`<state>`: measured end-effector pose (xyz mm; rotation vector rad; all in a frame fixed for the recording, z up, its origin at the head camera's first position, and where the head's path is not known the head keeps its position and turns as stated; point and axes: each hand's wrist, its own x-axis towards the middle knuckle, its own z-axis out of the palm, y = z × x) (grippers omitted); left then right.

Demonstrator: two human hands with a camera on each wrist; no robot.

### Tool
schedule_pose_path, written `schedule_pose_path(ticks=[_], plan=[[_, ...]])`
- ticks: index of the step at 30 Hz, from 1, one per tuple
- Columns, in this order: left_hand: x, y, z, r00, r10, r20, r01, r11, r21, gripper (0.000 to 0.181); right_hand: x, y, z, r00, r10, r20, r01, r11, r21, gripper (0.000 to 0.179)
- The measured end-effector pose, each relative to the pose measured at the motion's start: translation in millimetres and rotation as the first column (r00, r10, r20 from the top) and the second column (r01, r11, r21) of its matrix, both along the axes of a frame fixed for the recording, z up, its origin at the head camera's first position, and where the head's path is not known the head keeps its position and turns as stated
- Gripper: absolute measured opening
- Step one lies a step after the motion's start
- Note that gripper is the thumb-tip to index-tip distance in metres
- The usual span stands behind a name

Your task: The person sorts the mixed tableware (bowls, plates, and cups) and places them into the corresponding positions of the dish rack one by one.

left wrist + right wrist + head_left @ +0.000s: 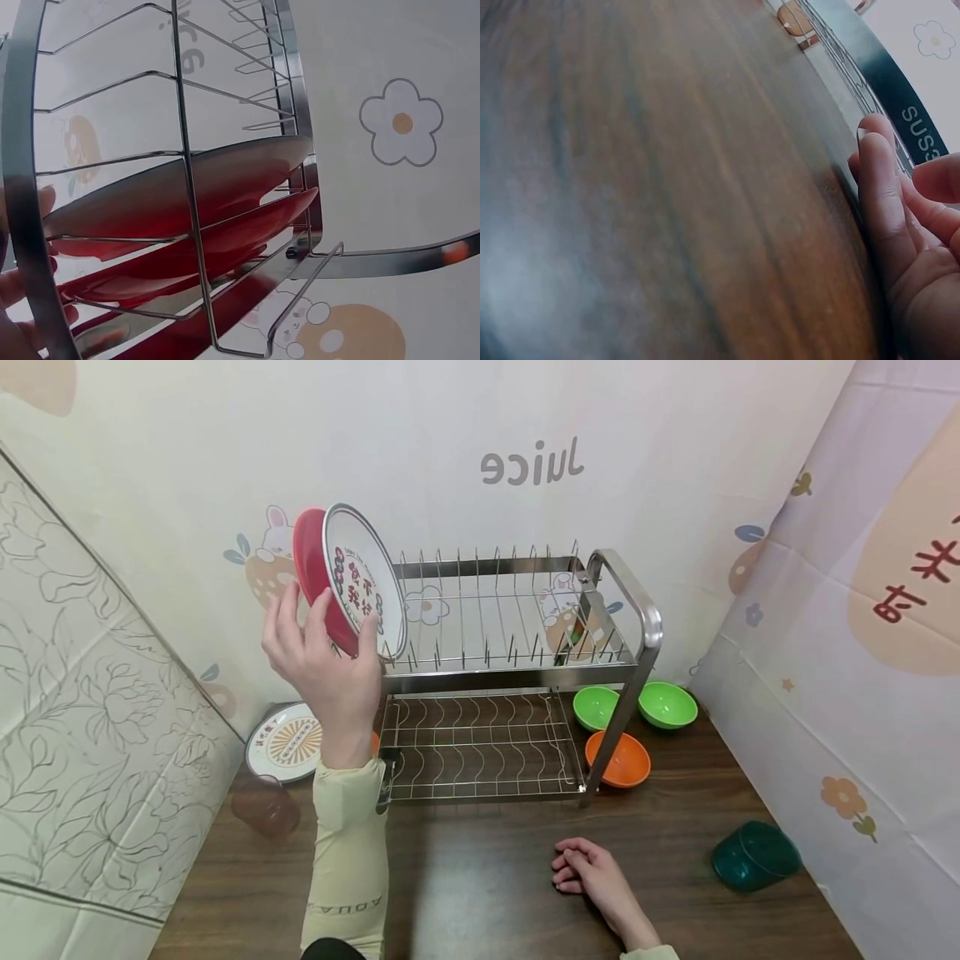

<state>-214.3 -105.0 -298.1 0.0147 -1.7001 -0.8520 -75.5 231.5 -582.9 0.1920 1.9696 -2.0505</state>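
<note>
While the right hand [600, 878] is lying loose, the left hand [324, 664] is pinching a round, grey-rimmed white plate [367, 568], upper left

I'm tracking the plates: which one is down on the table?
The white plate with the sunburst, left of the rack; the red plate and red-lettered plate are at its top tier, by the left hand.
</note>
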Motion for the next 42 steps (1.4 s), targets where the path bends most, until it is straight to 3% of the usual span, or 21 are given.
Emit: schedule_pose_path(ticks=[7, 13, 16, 24, 28, 35, 39, 42], plan=[[10.5, -9.1, -3.5, 0.985, -0.154, -0.079, 0.162, 0.980, 0.113, 0.045, -0.6, 0.2, -0.5, 1.000, 0.012, 0.005, -0.012, 1.000, 0.002, 0.032], [35.0, -8.4, 7.7, 0.978, -0.196, -0.066, 0.206, 0.960, 0.191, 0.043, -1.4, 1.7, -0.2, 1.000, 0.019, 0.012, -0.019, 1.000, 0.002, 0.032], [41.6, -12.2, 5.3, 0.975, -0.218, -0.049, 0.223, 0.948, 0.228, 0.041, -1.6, 1.7, -0.3, 1.000, 0.017, 0.016, -0.017, 1.000, 0.002, 0.032], [27.6, -44.4, -39.2, 0.969, -0.246, 0.001, 0.234, 0.925, 0.299, 0.033, -1.7, 1.3, -0.1, 1.000, 0.003, 0.024, -0.003, 1.000, 0.003, 0.032], [31.2, -57.5, -53.9, 0.967, -0.254, 0.033, 0.232, 0.922, 0.309, 0.031, -2.2, 1.0, -0.7, 1.000, -0.002, 0.028, 0.002, 1.000, 0.001, 0.032], [39.7, -76.3, -78.5, 0.967, -0.215, 0.139, 0.172, 0.948, 0.267, 0.027, -2.5, -0.8, -0.3, 1.000, -0.010, 0.027, 0.010, 1.000, -0.008, 0.033], [40.9, -84.3, -94.9, 0.948, -0.172, 0.268, 0.107, 0.965, 0.239, 0.032, -2.4, -0.2, 0.5, 0.999, -0.016, 0.031, 0.016, 1.000, -0.003, 0.033], [40.4, -93.3, -108.5, 0.919, -0.148, 0.365, 0.066, 0.972, 0.227, 0.038, -2.2, 0.3, 0.3, 0.999, -0.020, 0.032, 0.020, 1.000, 0.003, 0.033]])
